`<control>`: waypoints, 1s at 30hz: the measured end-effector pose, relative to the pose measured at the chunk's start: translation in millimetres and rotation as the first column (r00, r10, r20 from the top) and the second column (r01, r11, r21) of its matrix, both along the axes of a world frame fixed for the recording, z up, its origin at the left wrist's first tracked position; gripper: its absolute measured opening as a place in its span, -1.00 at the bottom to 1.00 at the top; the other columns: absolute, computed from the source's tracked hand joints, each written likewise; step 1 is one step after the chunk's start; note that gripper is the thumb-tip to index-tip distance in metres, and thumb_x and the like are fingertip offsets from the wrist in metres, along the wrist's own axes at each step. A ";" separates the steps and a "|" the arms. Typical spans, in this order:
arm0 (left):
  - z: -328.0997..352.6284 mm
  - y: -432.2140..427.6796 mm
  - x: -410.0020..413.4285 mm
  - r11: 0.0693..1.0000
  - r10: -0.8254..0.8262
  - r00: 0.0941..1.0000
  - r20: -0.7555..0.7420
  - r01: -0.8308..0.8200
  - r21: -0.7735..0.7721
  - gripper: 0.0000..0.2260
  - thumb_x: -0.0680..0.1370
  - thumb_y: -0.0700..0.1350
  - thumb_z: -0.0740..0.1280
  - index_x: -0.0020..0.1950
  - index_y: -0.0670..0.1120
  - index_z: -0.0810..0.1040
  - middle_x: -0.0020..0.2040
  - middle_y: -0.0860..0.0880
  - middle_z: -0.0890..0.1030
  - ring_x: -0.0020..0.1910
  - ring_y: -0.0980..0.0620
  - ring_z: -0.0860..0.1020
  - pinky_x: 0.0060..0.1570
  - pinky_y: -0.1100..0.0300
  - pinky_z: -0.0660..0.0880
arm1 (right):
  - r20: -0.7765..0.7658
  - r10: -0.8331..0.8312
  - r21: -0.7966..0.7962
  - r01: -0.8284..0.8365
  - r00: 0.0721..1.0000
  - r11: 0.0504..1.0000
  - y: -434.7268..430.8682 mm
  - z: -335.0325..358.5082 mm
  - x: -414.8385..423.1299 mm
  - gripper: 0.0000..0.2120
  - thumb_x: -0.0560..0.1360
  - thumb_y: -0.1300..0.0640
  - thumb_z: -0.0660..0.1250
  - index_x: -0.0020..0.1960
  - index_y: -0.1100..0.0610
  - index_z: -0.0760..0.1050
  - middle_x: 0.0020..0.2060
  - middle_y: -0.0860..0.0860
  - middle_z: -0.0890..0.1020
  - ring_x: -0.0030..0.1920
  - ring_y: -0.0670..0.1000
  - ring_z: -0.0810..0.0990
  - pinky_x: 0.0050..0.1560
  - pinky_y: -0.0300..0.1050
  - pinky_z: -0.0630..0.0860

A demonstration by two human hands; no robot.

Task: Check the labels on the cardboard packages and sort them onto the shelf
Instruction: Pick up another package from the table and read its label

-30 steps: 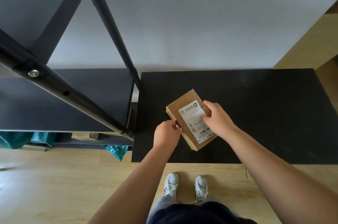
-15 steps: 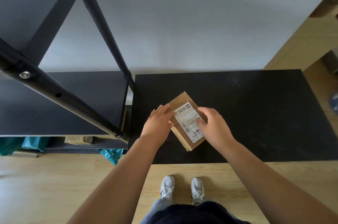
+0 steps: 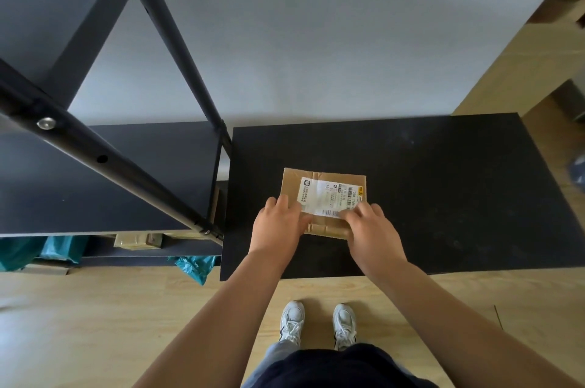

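Fingers (image 3: 286, 202) on labelled cardboard package (image 3: 323, 185)

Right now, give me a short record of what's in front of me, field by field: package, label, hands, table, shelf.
package: one cardboard package lying flat on the black table, label side up
label: white shipping label with barcodes, print too small to read
left hand: on the package's near left corner
right hand: on its near right corner, fingertips on the label edge
shelf: black shelf left of the table, middle level bare where visible; teal bags and a parcel underneath
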State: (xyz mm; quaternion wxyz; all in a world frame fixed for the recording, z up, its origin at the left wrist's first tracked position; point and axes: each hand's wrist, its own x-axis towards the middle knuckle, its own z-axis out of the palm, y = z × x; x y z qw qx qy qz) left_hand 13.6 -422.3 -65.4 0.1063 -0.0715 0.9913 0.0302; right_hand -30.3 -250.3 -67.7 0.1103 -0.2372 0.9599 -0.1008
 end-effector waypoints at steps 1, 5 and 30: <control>-0.7 0.0 0.9 1.000 -0.030 1.000 -0.002 0.030 -0.004 -0.64 0.57 -0.06 0.37 0.36 -0.01 0.47 0.24 -0.08 0.50 0.16 -0.04 0.49 0.04 0.14 0.53 | -0.004 0.015 0.017 -0.015 1.000 1.000 1.8 0.6 -3.2 -0.57 0.56 0.13 0.31 0.42 0.00 0.42 0.33 0.01 0.47 0.28 0.01 0.44 0.18 -0.13 0.52; 2.9 -1.3 -10.1 0.997 0.052 0.996 -0.067 -0.048 0.064 -0.71 0.55 -0.12 0.38 0.28 -0.08 0.52 0.19 -0.07 0.55 0.06 0.00 0.54 -0.02 0.14 0.57 | -0.003 0.058 0.053 -0.058 0.998 0.997 8.2 3.6 -17.7 -0.54 0.56 0.20 0.31 0.44 0.00 0.40 0.37 0.02 0.45 0.33 0.03 0.41 0.22 -0.12 0.51; -21.1 20.9 -3.4 0.932 0.307 0.937 -0.166 -0.261 0.253 -0.71 0.65 0.03 0.19 0.30 0.00 0.56 0.13 -0.03 0.54 0.10 0.00 0.50 0.15 0.14 0.43 | 0.324 -0.344 -0.079 0.388 0.881 0.918 -0.6 -11.7 -17.2 -0.43 0.57 -0.12 0.26 0.48 0.10 0.25 0.29 0.02 0.56 0.26 0.03 0.57 0.13 -0.06 0.56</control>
